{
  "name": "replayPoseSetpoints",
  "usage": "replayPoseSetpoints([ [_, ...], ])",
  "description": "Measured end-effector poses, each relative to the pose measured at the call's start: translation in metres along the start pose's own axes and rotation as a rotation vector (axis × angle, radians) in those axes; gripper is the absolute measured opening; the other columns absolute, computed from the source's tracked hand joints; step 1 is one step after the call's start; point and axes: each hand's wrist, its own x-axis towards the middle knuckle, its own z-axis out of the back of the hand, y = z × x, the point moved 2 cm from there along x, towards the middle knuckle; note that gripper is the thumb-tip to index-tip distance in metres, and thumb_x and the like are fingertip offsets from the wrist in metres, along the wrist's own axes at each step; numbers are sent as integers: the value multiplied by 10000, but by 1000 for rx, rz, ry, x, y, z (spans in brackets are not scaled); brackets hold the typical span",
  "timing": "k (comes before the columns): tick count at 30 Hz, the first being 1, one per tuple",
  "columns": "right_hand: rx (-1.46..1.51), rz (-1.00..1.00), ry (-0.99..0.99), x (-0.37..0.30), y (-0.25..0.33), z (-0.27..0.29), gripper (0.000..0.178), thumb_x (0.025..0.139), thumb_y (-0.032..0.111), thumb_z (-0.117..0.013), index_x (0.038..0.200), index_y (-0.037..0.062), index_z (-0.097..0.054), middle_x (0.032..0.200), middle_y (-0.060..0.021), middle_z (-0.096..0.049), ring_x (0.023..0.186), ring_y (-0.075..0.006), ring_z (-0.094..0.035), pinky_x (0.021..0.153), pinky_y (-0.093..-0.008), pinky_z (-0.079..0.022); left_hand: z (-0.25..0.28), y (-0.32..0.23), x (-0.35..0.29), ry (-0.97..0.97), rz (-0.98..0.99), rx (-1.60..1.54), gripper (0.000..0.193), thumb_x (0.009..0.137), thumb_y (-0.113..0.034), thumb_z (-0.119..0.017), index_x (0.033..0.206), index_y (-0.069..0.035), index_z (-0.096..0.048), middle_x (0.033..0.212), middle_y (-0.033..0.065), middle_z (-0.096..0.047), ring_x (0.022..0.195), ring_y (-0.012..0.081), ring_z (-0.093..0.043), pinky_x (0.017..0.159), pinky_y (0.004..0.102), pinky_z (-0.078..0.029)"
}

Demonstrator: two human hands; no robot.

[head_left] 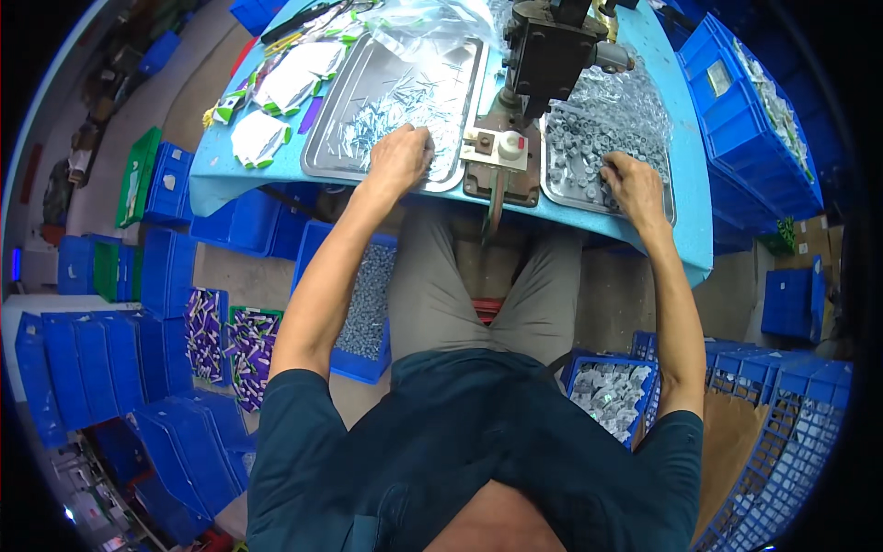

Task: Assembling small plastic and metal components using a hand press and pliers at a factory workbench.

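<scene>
Sitting at a blue table (644,55), a person rests the left hand (400,158), fingers curled, on pins (405,106) in a tray; the right hand (633,187) picks among grey caps (598,138). Whether either grips anything cannot be told. Both trays look well stocked; the press (547,51) between them appears empty.

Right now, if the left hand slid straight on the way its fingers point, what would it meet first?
Probably the loose small metal pins heaped in the left steel tray; the left hand already rests at that tray's near edge, fingers pointing away from the person. Depth is hard to judge.
</scene>
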Motion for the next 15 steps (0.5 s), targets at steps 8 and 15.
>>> replayPoseSetpoints([
  [8,-31,-86,-133,8,-14,8,174,894,237,-672,1004,107,-711,931,-117,-706,870,-334,-674,760,-429,-521,16,18,-10,-58,309,-752,188,967,-152,-635,1006,32,-642,966,124,-705,780,160,-706,658,283,-565],
  [15,956,-167,57,24,39,-18,251,900,146,-679,1096,-9,-702,872,-65,-713,741,-104,-648,631,-259,-522,13,21,-17,-27,407,-1276,182,993,-96,-583,1071,67,-606,966,153,-698,868,206,-726,745,270,-620],
])
